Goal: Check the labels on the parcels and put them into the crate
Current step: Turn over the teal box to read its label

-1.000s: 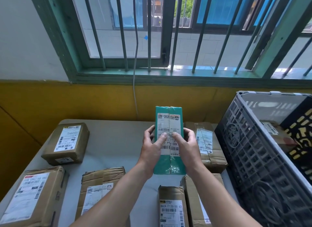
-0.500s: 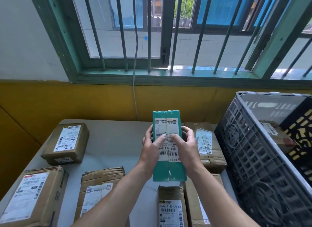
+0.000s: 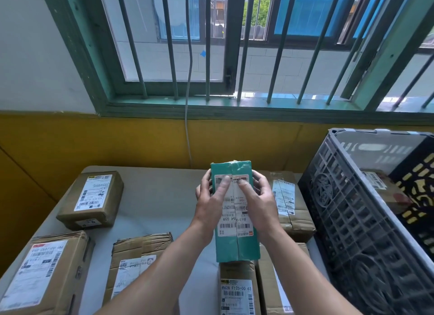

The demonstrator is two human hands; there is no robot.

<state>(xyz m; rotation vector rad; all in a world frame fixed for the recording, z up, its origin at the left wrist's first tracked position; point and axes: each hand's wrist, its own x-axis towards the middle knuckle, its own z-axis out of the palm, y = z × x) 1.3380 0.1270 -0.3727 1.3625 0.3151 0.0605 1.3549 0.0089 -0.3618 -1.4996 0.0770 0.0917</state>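
Observation:
A long green parcel (image 3: 237, 244) with a white shipping label is held up over the table, label facing me. My left hand (image 3: 210, 204) grips its left side with the thumb across the label's top. My right hand (image 3: 259, 201) grips the right side, thumb also on the label. The dark grey slatted crate (image 3: 352, 221) stands at the right, with a brown labelled parcel (image 3: 385, 188) inside it. Several brown cardboard parcels lie on the grey table (image 3: 155, 197).
Brown parcels lie at the far left (image 3: 91, 199), near left (image 3: 44, 274), centre front (image 3: 136, 260), below the green parcel (image 3: 237, 289) and behind my right hand (image 3: 291, 204). A barred window and a yellow wall stand behind the table. A grey cable (image 3: 187, 103) hangs down the wall.
The green parcel has come lower and closer to me, tilting its label more toward my view. My thumbs now rest nearer the label's top edge.

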